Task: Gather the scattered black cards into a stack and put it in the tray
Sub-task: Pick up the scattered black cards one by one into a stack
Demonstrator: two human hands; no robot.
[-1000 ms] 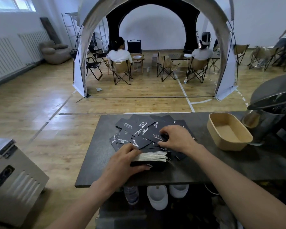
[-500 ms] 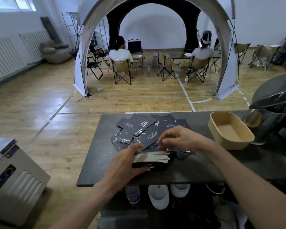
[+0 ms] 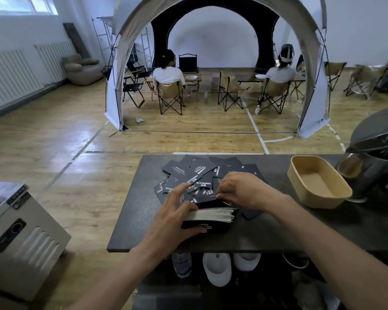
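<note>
A thick stack of black cards (image 3: pixel 213 217) lies near the front of the dark table (image 3: pixel 141 211), white edges facing me. My left hand (image 3: pixel 173 211) grips the stack's left end, thumb under its front edge, index finger stretched over it. My right hand (image 3: pixel 240 190) pinches a loose black card at the stack's top far edge. Several scattered black cards (image 3: pixel 195 173) with white print lie in a heap just behind the hands. The tan tray (image 3: pixel 318 182) stands at the right of the table, nothing in it.
A metal pot with a domed lid (image 3: pixel 376 153) stands right behind the tray. A steel appliance (image 3: pixel 16 238) sits low at the left. Bottles and white cups (image 3: pixel 217 269) stand under the table. Beyond is a tent with seated people on folding chairs.
My right hand has drawn back from the heap toward the stack, bringing a card onto its top. The left hand stays on the stack; its index finger now reaches over the top.
</note>
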